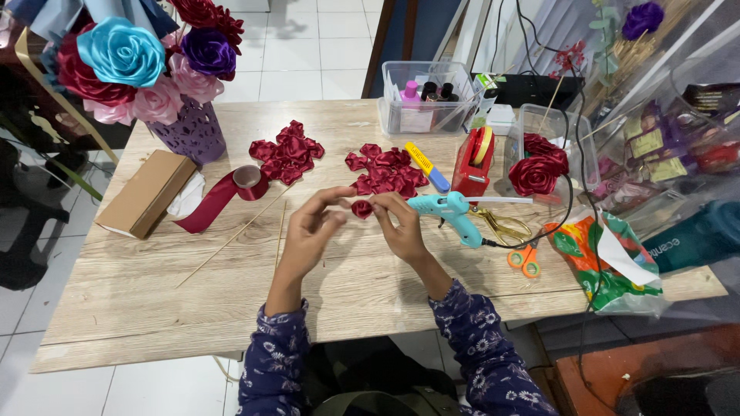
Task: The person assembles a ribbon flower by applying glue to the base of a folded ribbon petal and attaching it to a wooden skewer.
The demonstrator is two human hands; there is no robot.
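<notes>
Red ribbon bud (362, 208) pinched between left hand (314, 231) and right hand (401, 225), roundish, axis unclear.

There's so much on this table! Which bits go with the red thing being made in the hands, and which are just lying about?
In use:
left hand and right hand pinching a small red ribbon bud
folded red petals
red ribbon roll
thin sticks
glue gun, likely

Lying about:
cardboard box
orange-handled scissors
tape dispenser
vase of finished roses

Glue gun (455, 216) right of hands, scissors (512, 239) beyond it.
</notes>
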